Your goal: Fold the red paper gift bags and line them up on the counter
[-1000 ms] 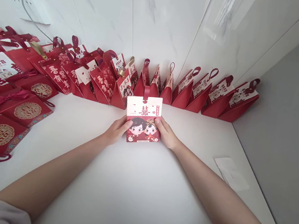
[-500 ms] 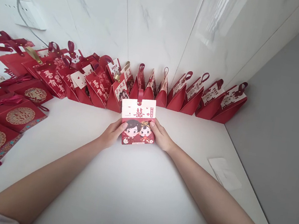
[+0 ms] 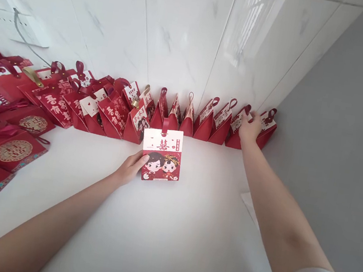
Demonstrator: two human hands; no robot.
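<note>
My left hand (image 3: 132,167) is closed on the left edge of a gift box (image 3: 161,162), thumb on its front. The box is upright, with a white top flap, a dark red ribbon loop and two cartoon faces on red. My right hand (image 3: 250,127) reaches over the right end of the row by the wall, its visible fingers apart. It is at the upper part of the second red gift box from the end (image 3: 234,133) and partly covers it. Beside that hand stands the end gift box (image 3: 267,129). Whether the fingertips touch either box cannot be made out.
Several red gift boxes (image 3: 203,123) stand along the tiled wall (image 3: 184,30). More red boxes with gold emblems (image 3: 14,151) crowd the left of the white table (image 3: 165,239). A white flat item (image 3: 249,204) lies partly behind my right forearm. A grey panel (image 3: 340,133) borders the right.
My right hand has let go of the held gift box and moved right and away from me to the row's end. My left hand still holds the box. The view has shifted slightly.
</note>
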